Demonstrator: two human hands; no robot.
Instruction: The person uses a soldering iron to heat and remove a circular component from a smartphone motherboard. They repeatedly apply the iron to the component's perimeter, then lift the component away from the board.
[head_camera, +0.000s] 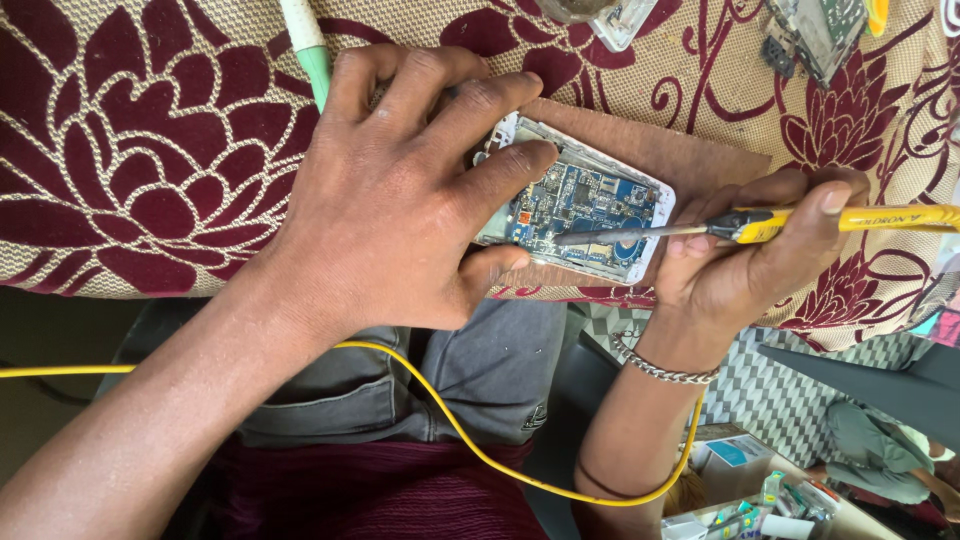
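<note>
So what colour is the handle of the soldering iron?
Yellow: the soldering iron handle shows best in the head view, gripped by the right hand.

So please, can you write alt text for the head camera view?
A left hand steadies an opened phone on a floral cloth while the right hand touches a yellow soldering iron to its blue circuit board.
</note>
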